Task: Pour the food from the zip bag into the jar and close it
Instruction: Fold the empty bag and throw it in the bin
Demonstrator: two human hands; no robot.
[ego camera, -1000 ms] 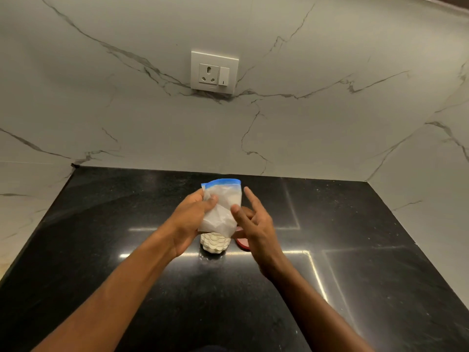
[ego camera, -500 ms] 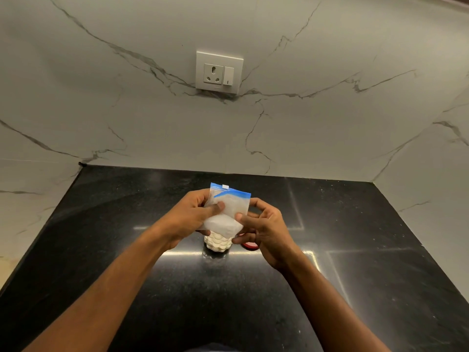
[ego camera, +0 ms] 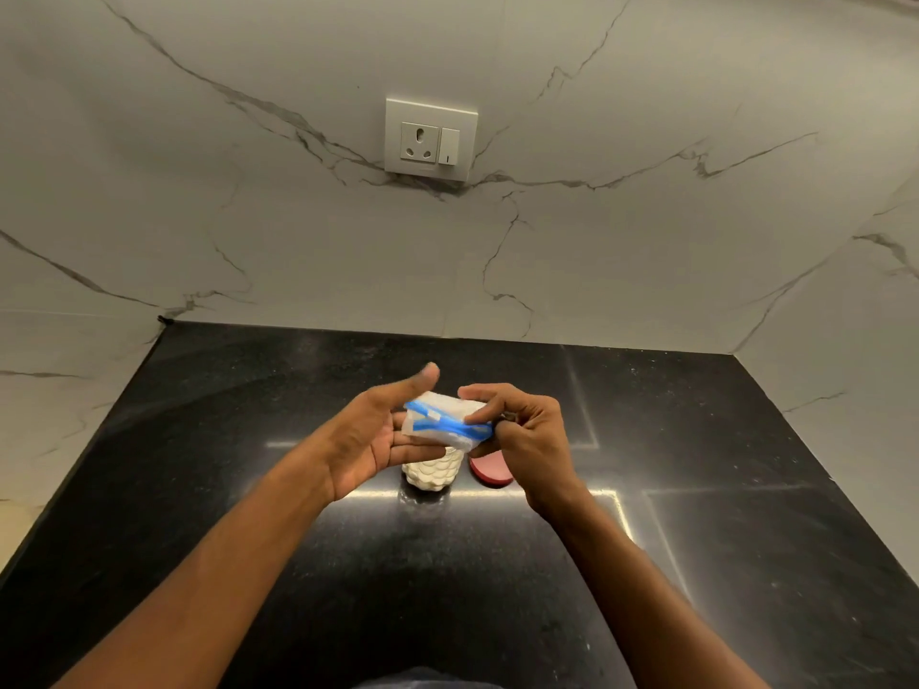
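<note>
A small clear zip bag (ego camera: 444,420) with a blue zip strip is crumpled between both hands, just above the jar. My left hand (ego camera: 370,440) lies palm-up under the bag with its thumb raised and fingers spread. My right hand (ego camera: 527,435) pinches the bag's right end with its fingertips. Below the hands stands a small bumpy jar (ego camera: 430,473) holding pale food; its mouth is hidden by the bag and my left fingers. A red lid (ego camera: 490,470) lies flat on the counter, right of the jar and partly behind my right hand.
The black polished counter (ego camera: 721,514) ends at a marble back wall and side walls on the left and right. A white socket with a switch (ego camera: 430,140) sits on the back wall above the jar.
The bag was upright with its blue zip on top; it has been turned down and crumpled flat between the hands. My left hand opened under it, and the right hand shifted to its right end.
</note>
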